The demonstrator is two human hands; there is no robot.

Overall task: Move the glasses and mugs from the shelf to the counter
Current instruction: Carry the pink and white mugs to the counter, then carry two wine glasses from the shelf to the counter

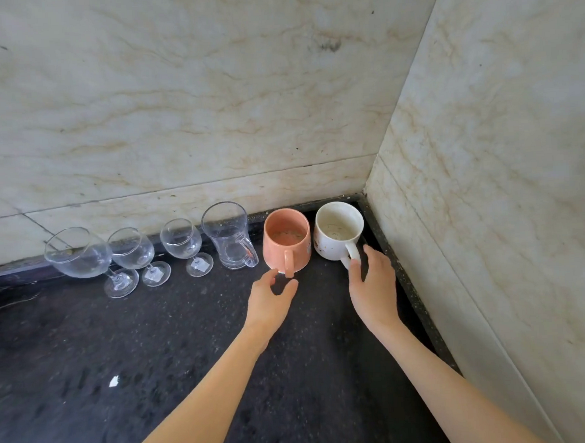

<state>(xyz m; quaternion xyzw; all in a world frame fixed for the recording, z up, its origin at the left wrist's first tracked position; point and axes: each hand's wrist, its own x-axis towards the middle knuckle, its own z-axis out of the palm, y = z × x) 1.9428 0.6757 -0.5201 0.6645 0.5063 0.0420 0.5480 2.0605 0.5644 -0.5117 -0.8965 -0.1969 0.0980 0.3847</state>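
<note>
A row of drinkware stands along the back wall on a dark speckled surface [155,349]. From the left come a large stemmed glass [81,258], two smaller stemmed glasses [134,253] [183,243], a clear glass mug [228,237], an orange mug [287,238] and a white mug [338,230] in the corner. My left hand [272,301] is open just in front of the orange mug's handle, thumb and fingers spread on either side of it. My right hand [373,285] is at the white mug's handle, its fingertips touching it without being closed around it.
Marble wall panels rise behind the row [208,106] and on the right [504,174], forming a corner beside the white mug. A small white scrap [113,381] lies on the dark surface at the near left.
</note>
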